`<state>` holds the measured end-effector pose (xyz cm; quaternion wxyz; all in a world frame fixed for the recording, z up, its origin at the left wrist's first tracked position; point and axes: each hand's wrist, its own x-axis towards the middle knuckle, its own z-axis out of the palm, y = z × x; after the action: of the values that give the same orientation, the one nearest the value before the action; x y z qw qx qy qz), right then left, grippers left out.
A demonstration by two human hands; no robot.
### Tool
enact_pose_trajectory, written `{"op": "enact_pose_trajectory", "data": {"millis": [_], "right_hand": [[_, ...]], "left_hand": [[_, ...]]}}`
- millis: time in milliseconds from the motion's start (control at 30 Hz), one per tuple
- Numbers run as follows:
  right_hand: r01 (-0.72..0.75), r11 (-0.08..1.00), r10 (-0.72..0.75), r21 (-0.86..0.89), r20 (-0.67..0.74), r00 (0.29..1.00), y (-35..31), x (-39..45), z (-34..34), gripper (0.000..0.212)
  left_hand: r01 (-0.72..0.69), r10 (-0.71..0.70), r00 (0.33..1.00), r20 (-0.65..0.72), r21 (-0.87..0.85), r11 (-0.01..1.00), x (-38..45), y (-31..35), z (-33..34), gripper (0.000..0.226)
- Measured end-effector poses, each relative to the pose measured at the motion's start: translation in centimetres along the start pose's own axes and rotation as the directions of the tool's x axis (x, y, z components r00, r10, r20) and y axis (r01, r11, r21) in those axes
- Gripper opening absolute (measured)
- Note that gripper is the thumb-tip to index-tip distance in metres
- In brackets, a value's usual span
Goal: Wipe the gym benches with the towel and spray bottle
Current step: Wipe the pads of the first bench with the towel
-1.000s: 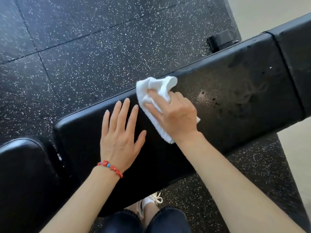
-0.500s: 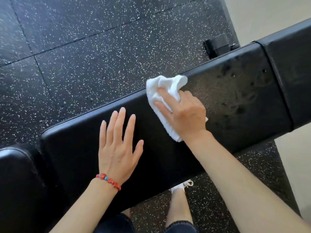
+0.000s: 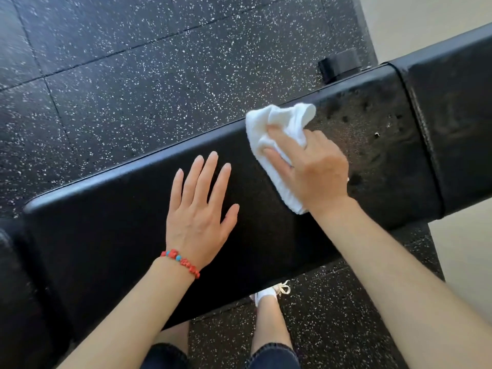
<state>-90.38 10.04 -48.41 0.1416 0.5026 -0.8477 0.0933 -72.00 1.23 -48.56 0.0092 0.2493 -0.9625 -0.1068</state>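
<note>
A long black padded gym bench (image 3: 106,222) runs across the view from lower left to upper right. My right hand (image 3: 316,174) holds a bunched white towel (image 3: 282,121) against the pad near its far edge, fingers lying over the cloth with a fold gathered up by the thumb side. My left hand (image 3: 199,209) rests flat on the pad just left of the towel, fingers straight and spread; a red bead bracelet is on that wrist. Wet spots and smears (image 3: 372,134) show on the pad right of the towel. No spray bottle is in view.
A second black pad section (image 3: 458,129) joins on the right, and another pad (image 3: 10,288) sits at the lower left. Black speckled rubber floor (image 3: 133,89) lies beyond; a black bench foot (image 3: 338,66) stands there. My legs and a white shoe (image 3: 266,291) are below the bench.
My right hand has slid the towel rightward along the bench toward the wet spots. My left hand has stayed flat on the pad. The view has shifted right along the bench.
</note>
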Motion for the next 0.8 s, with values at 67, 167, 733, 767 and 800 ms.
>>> {"op": "enact_pose_trajectory", "data": {"millis": [67, 167, 733, 767, 800], "right_hand": [[-0.086, 0.988, 0.084, -0.128, -0.021, 0.996, 2.9, 0.5, 0.3, 0.027], [-0.476, 0.879, 0.477, -0.041, 0.056, 0.877, 6.6, 0.7, 0.1, 0.038], [-0.479, 0.865, 0.477, -0.151, -0.052, 0.877, 7.8, -3.9, -1.6, 0.024], [-0.503, 0.854, 0.501, -0.129, -0.052, 0.864, 7.1, -4.0, -1.6, 0.024], [-0.502, 0.859, 0.499, -0.100, -0.053, 0.865, 6.1, -4.2, -1.7, 0.025]], "left_hand": [[0.003, -0.003, 1.000, -0.003, 0.003, 1.000, 0.1, 0.1, 0.1, 0.055], [0.011, -0.011, 1.000, 0.000, -0.002, 1.000, 0.1, 0.2, 0.1, 0.056], [-0.098, 0.099, 0.995, 0.022, -0.043, 0.994, 2.5, 3.8, -0.3, 0.054], [-0.095, 0.096, 0.995, 0.036, -0.035, 0.995, 2.6, 3.9, -0.1, 0.055], [-0.091, 0.092, 0.995, 0.044, -0.023, 0.996, 2.7, 4.0, 0.0, 0.055]]}}
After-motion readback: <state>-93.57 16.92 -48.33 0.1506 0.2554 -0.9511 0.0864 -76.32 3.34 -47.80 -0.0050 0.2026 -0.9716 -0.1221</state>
